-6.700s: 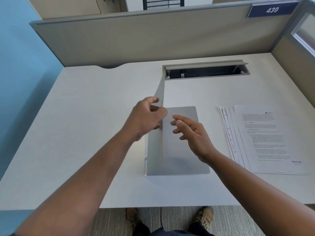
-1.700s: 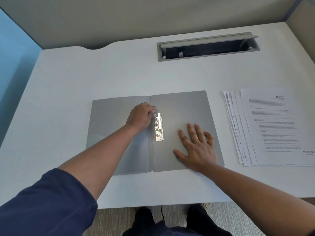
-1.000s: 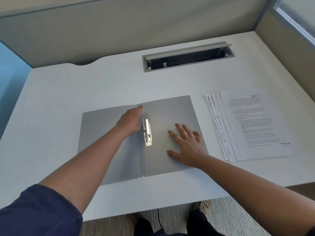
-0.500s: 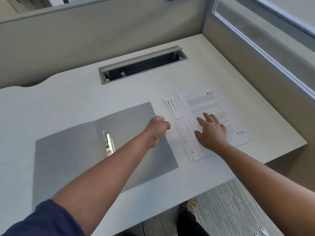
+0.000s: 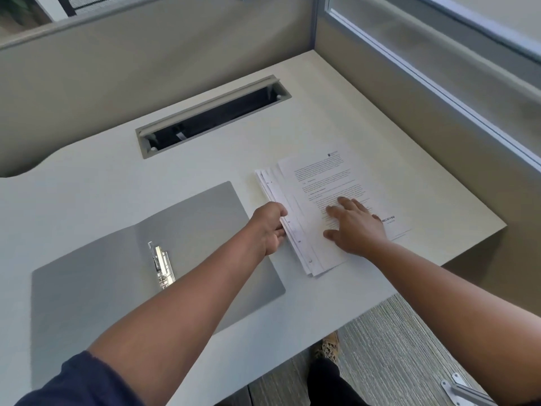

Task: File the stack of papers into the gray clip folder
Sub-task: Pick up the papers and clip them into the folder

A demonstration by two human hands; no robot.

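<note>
With the right hand [image 5: 355, 227] flat and open on the fanned stack of papers [image 5: 319, 206] beside the open gray clip folder [image 5: 117, 276], and the left hand [image 5: 270, 227] curled at its edge, grip unclear, an uneven lift could scatter sheets across the table [image 5: 87, 194].

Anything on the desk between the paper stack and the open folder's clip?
Nothing visible. Bare desk separates the paper stack from the gray clip folder, which lies open with its metal clip exposed. Left hand is at the stack's left edge, right hand flat on top.
</note>
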